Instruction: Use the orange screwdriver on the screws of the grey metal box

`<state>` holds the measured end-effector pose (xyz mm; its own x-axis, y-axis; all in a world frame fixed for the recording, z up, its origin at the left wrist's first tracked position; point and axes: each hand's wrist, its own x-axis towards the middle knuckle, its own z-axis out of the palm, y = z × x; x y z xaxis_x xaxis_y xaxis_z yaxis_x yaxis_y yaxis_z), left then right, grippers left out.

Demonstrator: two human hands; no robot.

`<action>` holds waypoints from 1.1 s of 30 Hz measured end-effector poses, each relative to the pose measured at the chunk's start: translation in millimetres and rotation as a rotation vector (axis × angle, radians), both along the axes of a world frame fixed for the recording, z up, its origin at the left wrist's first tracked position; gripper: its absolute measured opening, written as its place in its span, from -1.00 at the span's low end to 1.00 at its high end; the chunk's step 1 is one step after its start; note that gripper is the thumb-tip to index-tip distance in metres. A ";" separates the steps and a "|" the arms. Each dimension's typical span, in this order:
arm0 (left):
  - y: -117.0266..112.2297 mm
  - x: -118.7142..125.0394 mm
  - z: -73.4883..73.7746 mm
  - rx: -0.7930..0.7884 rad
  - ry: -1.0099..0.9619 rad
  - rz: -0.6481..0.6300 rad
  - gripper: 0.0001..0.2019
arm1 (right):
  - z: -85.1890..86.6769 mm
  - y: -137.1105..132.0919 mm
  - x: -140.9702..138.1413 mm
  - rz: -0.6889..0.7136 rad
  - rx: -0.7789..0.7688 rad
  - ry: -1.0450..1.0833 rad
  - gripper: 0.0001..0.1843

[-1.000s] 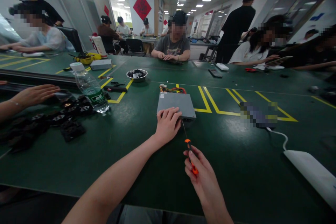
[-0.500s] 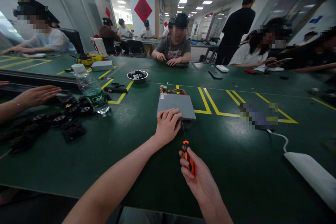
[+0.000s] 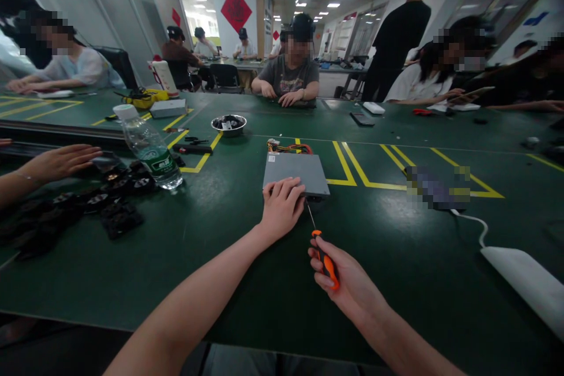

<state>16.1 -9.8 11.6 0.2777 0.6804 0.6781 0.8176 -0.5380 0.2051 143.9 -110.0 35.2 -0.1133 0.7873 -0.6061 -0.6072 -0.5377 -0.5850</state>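
A grey metal computer power supply unit [image 3: 299, 171] lies on the green table, with bundled coloured cables [image 3: 288, 148] at its far side. My left hand [image 3: 284, 202] steadies the near edge of the unit, its fingers bent over the top; the thumb is mostly hidden. In my right hand [image 3: 337, 267] is an orange and black screwdriver [image 3: 328, 264], with the fingers wrapped round its handle. The shaft points up and away, its tip close to the unit's near face by my left fingertips. Whether the tip touches a screw I cannot tell.
To the left stand a water bottle [image 3: 152, 150] and a pile of black fans [image 3: 118, 220], near another person's hand [image 3: 66, 160]. A metal bowl [image 3: 229, 124] of small parts sits farther back. A phone-like device [image 3: 434, 188] and a white cabled device [image 3: 520, 282] lie right.
My right hand has shifted slightly right, and the screwdriver now slants more to the left toward its tip. My left hand stays on the power supply unit.
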 end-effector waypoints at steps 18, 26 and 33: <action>1.7 -0.1 -2.4 0.016 0.010 -0.006 -0.81 | -2.6 5.2 -0.4 0.113 0.177 -0.119 -0.74; 2.1 0.2 -3.7 0.009 0.005 -0.006 -0.80 | -14.6 6.3 6.5 0.170 0.124 -0.007 -0.70; 2.0 -0.4 -3.9 0.002 0.009 -0.010 -0.80 | -5.7 -2.3 3.9 0.162 0.151 -0.032 -0.74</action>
<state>15.7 -7.8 7.7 0.2909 0.6764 0.6766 0.8138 -0.5469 0.1968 147.7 -112.3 29.5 -0.2280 0.8425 -0.4880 -0.4996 -0.5314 -0.6841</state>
